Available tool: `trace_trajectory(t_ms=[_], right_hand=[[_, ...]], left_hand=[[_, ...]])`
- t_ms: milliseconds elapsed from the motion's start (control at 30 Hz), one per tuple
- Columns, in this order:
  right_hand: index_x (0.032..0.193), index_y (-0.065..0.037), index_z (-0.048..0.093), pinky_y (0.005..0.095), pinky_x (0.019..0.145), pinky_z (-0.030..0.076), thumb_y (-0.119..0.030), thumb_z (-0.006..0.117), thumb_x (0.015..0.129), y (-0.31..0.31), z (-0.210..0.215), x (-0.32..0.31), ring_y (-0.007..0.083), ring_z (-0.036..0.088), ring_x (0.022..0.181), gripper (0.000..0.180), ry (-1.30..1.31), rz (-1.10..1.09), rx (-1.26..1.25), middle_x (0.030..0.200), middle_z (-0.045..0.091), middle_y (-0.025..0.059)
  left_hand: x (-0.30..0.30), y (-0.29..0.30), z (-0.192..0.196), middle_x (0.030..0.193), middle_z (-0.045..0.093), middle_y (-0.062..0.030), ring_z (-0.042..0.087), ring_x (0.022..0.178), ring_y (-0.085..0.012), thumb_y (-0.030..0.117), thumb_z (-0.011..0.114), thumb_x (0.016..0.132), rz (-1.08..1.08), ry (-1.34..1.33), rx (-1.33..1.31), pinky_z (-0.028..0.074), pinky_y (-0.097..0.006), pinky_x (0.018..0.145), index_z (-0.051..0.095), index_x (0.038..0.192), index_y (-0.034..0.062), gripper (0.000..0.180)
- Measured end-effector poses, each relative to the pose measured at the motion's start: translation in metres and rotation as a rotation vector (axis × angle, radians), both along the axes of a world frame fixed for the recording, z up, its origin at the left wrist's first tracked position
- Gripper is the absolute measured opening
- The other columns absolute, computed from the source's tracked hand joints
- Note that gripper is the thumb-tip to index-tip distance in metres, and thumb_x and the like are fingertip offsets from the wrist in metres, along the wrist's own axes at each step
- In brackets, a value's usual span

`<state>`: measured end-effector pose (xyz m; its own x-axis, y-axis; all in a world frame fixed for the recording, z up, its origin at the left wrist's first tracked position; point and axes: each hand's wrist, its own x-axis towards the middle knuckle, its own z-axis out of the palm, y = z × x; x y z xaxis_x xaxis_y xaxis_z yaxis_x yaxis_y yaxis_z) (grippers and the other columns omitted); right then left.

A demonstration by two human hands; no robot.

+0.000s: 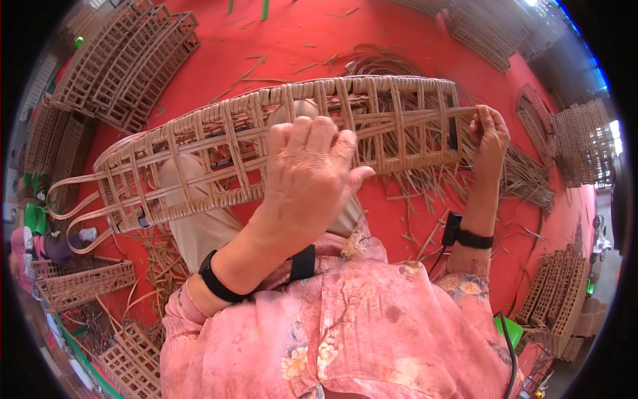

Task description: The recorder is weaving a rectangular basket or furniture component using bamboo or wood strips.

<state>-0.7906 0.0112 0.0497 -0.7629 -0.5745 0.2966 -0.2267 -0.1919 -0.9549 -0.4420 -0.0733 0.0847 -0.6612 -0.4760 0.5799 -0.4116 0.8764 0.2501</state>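
A long openwork basket [412, 161] woven from brown flat strips lies on its side across my knees. My left hand [309, 159] is over its middle, fingers curled onto the crosswise strips with the thumb sticking out; the fingertips are partly hidden. Beyond the basket's right end, my right hand [490, 130] pinches the end of a strip [466, 112] that runs lengthwise through the weave. At the left end, several strips bend out in loose loops [80, 178]. Dark bits of an inner frame show at both ends.
Loose strips [525, 176] lie heaped on the red floor [286, 40] behind the basket. Stacked woven baskets [126, 63] stand at the far left, with more stacks [555, 292] on the right. A person in pink [26, 256] is at the left edge.
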Motion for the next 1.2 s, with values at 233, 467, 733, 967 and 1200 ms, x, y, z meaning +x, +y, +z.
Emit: trace_trajectory(t_ms=[233,467,733,967,1200], right_hand=[[0.1,-0.005,0.071,0.021,0.054,0.044,-0.021,0.07,0.096,-0.009,0.0,-0.018,0.007,0.059,0.063,0.017,-0.052,-0.054,-0.08,0.079,0.068,0.0008],[0.093,-0.011,0.066,0.0181,0.047,0.042,-0.029,0.076,0.091,-0.007,0.011,0.026,0.0073,0.059,0.058,0.02,-0.377,0.054,-0.004,0.077,0.067,-0.0002],[0.08,-0.014,0.065,0.0168,0.036,0.029,-0.031,0.082,0.085,-0.008,0.016,0.037,0.0002,0.048,0.048,0.025,-0.404,0.003,0.17,0.067,0.06,-0.0062],[0.078,-0.012,0.063,0.0197,0.038,0.029,-0.024,0.075,0.088,-0.007,0.018,0.038,0.0022,0.043,0.046,0.019,-0.254,-0.121,0.207,0.064,0.056,-0.0064],[0.098,-0.005,0.07,0.0262,0.064,0.047,-0.027,0.056,0.099,-0.003,-0.001,0.036,0.0123,0.06,0.074,0.026,0.338,-0.017,0.274,0.088,0.067,0.0049]], left_hand=[[-0.035,-0.004,-0.001,0.104,0.057,-0.0084,0.052,0.105,-0.0276,0.035,0.078,0.078,-0.066,-0.026,-0.06,0.039,-0.043,0.094,0.068,0.115,0.0036,0.05],[-0.043,-0.004,-0.009,0.105,0.055,-0.0073,0.051,0.106,-0.0265,0.032,0.08,0.077,-0.072,-0.005,-0.019,0.039,-0.042,0.092,0.069,0.119,0.0055,0.05],[-0.045,-0.005,-0.011,0.099,0.051,-0.0056,0.049,0.101,-0.0252,0.031,0.08,0.076,-0.094,0.016,0.054,0.038,-0.041,0.093,0.069,0.12,0.0082,0.05],[-0.046,-0.002,-0.018,0.102,0.051,-0.0047,0.049,0.101,-0.0245,0.031,0.081,0.076,-0.106,0.058,0.039,0.037,-0.042,0.092,0.067,0.123,0.0087,0.054],[-0.035,-0.006,-0.026,0.1,0.054,-0.0068,0.052,0.097,-0.0256,0.029,0.08,0.075,-0.058,0.13,0.014,0.039,-0.042,0.086,0.065,0.117,0.0054,0.05]])
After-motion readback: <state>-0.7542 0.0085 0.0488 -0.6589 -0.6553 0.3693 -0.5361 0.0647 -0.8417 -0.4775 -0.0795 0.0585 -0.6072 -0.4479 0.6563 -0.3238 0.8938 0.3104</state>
